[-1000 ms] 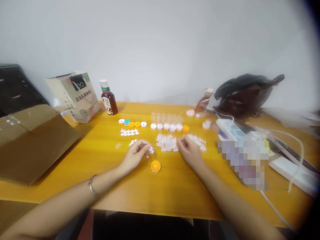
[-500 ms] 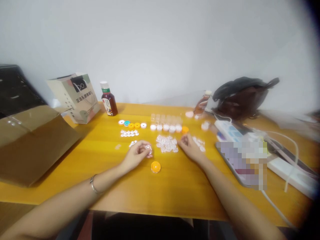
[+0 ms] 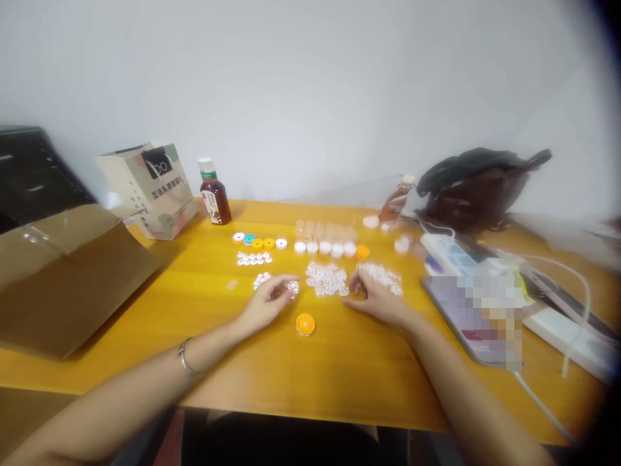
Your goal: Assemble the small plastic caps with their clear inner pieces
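Between the thumb and fingers of my left hand [image 3: 266, 301] is a small white plastic piece with holes [image 3: 293, 287]. My right hand [image 3: 381, 298] is curved with thumb and fingers apart, and nothing shows in it. It lies just right of a pile of clear plastic pieces [image 3: 326, 279], and a second pile of clear pieces [image 3: 381, 275] shows behind it. An orange round cap-like part [image 3: 305, 324] stands on the table in front of both hands. Small white pieces [image 3: 262, 279] lie behind my left hand.
Farther back run rows of coloured ring caps [image 3: 262, 243], white caps [image 3: 325, 248] and clear cups [image 3: 325, 231]. Two bottles, a dark red one [image 3: 214, 197] and a brown one [image 3: 396, 202], stand behind. Paper bags [image 3: 72, 278] are left; a phone [image 3: 470, 323] and power strips [image 3: 567, 340] right.
My right hand has drawn back from near the orange cap in the row, and its thumb has come apart from the fingers. My left hand still holds the white piece.
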`<state>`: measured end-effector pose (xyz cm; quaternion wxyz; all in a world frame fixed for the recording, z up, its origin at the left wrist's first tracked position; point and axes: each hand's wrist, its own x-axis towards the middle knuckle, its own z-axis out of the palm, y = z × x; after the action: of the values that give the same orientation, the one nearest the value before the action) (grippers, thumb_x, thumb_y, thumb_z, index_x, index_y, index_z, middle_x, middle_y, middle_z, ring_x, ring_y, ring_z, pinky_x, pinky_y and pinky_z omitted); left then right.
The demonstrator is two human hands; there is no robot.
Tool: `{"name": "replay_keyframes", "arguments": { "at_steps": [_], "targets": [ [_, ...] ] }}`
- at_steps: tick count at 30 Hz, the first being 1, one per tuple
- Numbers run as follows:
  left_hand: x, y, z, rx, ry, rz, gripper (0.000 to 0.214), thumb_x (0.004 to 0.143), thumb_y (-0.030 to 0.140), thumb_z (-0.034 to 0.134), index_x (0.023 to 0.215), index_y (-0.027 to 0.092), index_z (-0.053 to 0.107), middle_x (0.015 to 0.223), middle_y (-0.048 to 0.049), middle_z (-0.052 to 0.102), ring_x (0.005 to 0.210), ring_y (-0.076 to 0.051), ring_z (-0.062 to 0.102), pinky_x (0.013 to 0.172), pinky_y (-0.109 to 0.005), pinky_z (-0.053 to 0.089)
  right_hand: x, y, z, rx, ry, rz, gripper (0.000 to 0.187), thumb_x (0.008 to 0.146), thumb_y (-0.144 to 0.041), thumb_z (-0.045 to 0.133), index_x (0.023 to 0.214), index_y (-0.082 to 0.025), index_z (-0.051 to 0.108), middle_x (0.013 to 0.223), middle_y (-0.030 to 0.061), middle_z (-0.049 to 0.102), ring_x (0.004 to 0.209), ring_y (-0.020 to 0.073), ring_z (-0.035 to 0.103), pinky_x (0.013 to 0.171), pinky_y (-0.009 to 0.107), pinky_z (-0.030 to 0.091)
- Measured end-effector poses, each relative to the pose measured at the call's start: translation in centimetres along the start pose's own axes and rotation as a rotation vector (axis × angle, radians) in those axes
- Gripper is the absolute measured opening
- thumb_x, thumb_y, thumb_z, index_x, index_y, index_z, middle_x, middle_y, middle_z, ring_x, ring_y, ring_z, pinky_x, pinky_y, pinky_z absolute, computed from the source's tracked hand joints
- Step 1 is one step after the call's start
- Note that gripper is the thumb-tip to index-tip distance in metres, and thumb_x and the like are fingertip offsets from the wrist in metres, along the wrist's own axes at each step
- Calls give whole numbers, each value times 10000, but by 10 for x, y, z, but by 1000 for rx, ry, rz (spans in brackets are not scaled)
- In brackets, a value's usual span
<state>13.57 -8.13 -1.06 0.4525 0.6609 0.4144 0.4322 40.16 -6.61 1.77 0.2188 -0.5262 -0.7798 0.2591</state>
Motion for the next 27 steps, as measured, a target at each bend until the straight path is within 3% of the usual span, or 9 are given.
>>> {"name": "replay_keyframes", "arguments": {
  "at_steps": [5,10,14,19,23,27],
  "targets": [
    [-1,0,2,-21,-13,-15,282,783,221,540,1057,159,569,789,-31,592,693,-115,562,684,-254,460,4,10,-3,19,-66,-106,140,733,-298,545,831,-200,525,786,16,539,736,163,509,686,301,421],
    [-1,1,2,-64,-22,-21,306,792,206,516,1091,155,557,762,-28,591,682,-114,574,686,-264,476,8,14,1,56,-63,-70,108,742,-289,522,758,-189,559,724,10,552,678,152,515,646,297,421],
    [-2,4,0,-48,-26,7,328,786,191,510,1106,163,575,779,-32,592,657,-104,565,662,-253,481,5,6,-5,124,-70,-51,187,732,-374,570,715,-188,567,729,12,574,685,155,534,661,305,430],
    [-3,3,0,-15,-33,56,387,768,156,525,1150,199,564,795,-17,595,655,-90,549,681,-244,470,-2,-13,-11,419,-89,42,260,707,-434,622,752,-188,550,804,23,626,766,159,582,743,312,438],
    [-4,-1,5,-140,-56,-20,415,744,176,582,1157,186,544,813,-22,599,719,-110,581,726,-263,479,-3,-26,2,685,-140,75,262,679,-387,671,773,-191,525,702,-8,636,670,133,601,710,305,448],
    [-5,1,11,-277,-69,-64,391,742,230,625,1111,160,516,799,-22,595,694,-110,606,729,-277,491,-1,-33,17,784,-129,83,255,679,-346,679,863,-191,596,657,-23,631,614,110,588,699,292,451]
  ]
}}
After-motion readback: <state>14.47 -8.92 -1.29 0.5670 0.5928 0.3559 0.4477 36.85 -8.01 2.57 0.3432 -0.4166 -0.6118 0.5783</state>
